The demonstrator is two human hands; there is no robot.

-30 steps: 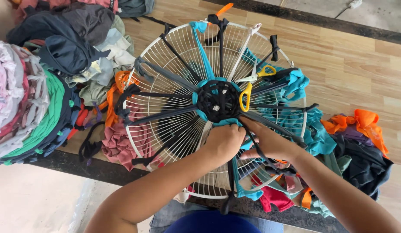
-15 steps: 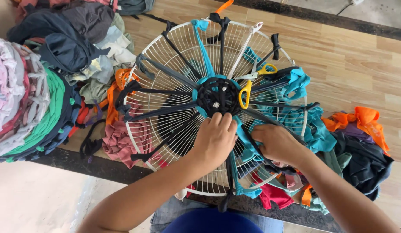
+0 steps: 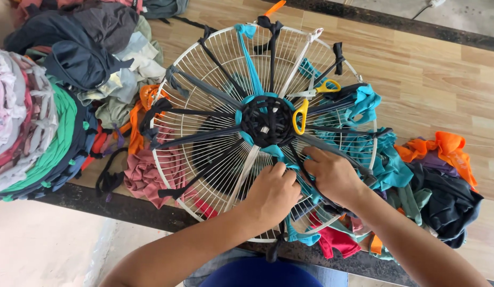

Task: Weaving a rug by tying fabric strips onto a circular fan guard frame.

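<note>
Single head-worn view, looking steeply down, close over the wire fan guard (image 3: 263, 127), wooden table (image 3: 443, 74) filling the frame

Bright, even daylight with soft shadows, sharp focus, and slight wide-angle bending at the edges.

No packages, labels, signs or screens anywhere in this view.
</note>
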